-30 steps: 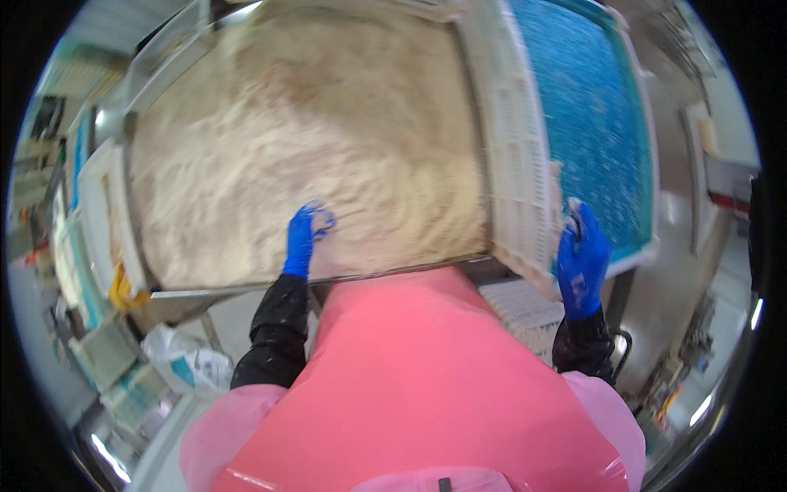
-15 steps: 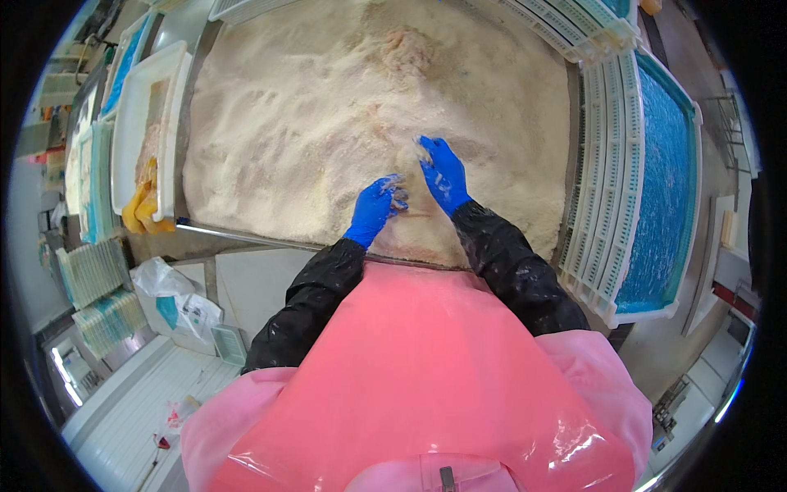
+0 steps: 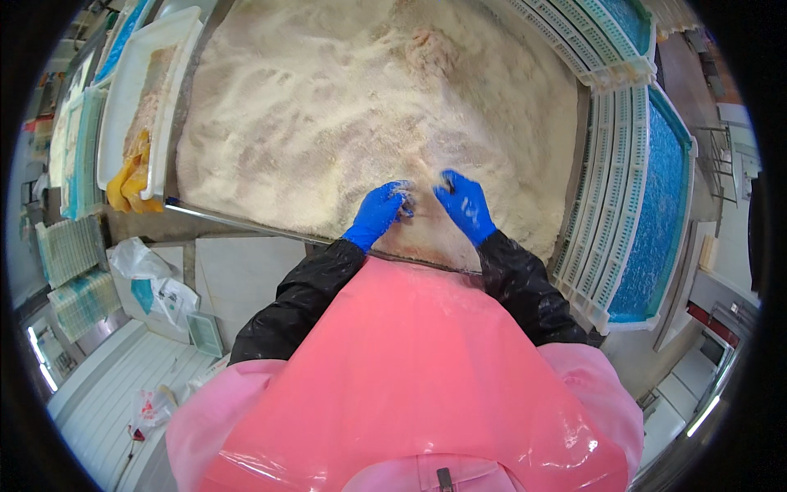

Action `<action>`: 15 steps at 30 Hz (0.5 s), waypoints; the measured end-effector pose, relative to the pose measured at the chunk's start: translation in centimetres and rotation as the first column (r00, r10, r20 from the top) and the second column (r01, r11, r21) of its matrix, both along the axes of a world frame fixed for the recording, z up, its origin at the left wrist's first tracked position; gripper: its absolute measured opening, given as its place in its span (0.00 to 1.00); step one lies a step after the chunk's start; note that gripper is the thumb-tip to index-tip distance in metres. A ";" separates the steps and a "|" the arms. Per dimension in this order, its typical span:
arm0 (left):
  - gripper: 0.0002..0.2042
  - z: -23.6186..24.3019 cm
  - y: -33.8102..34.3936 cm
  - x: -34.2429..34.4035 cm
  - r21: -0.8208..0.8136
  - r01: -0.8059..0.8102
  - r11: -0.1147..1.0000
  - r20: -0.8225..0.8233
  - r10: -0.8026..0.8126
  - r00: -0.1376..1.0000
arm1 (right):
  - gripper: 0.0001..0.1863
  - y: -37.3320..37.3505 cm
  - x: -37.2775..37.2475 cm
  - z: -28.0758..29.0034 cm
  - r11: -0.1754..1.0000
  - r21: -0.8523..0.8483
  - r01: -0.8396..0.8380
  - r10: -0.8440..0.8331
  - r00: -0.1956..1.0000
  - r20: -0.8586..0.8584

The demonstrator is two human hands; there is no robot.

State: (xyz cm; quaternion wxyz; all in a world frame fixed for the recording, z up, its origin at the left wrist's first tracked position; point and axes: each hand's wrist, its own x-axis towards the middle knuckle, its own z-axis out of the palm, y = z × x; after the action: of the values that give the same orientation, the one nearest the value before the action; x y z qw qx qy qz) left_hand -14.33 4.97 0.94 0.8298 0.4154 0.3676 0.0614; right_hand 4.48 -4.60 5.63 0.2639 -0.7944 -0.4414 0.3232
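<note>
A wide bed of pale, crumb-like coating [image 3: 279, 123] lies in a metal-edged tray in front of me. My left hand [image 3: 379, 215], in a blue glove, is low over its near edge with the fingers curled in. Crumbs cling to those fingertips, and whatever they may hold is hidden. Just to the right is my right hand [image 3: 466, 207], also gloved in blue and dusted with crumbs. Its thumb and fingers are bent but apart, with nothing visible between them. A pale, blurred patch shows between the hands; I cannot tell whether it is a piece or loose crumbs.
A lumpy pinkish heap [image 3: 430, 53] rises at the back of the crumbs. On the left, a white tub [image 3: 182, 82] holds pinkish material and a yellow glove [image 3: 131, 176]. Stacked white slotted trays [image 3: 611, 197] with a blue-lined one [image 3: 656, 221] stand along the right.
My right hand has moved down and to the right, away from the pale clump at its fingertips. My left hand stays nearly in place, its fingers still curled. The view has shifted slightly.
</note>
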 end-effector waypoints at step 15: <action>0.28 -3.4 -2.3 8.1 -0.583 -0.388 0.714 0.233 0.604 0.762 | 0.26 1.2 -4.0 -1.2 0.849 0.444 -0.285 0.246 0.958 0.145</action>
State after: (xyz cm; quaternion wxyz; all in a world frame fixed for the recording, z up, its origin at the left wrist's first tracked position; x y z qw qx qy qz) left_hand -6.27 2.71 -2.45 0.9160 0.0453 0.2890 0.2744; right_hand 0.44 -3.40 4.38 0.3788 -0.6530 -0.6214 0.2096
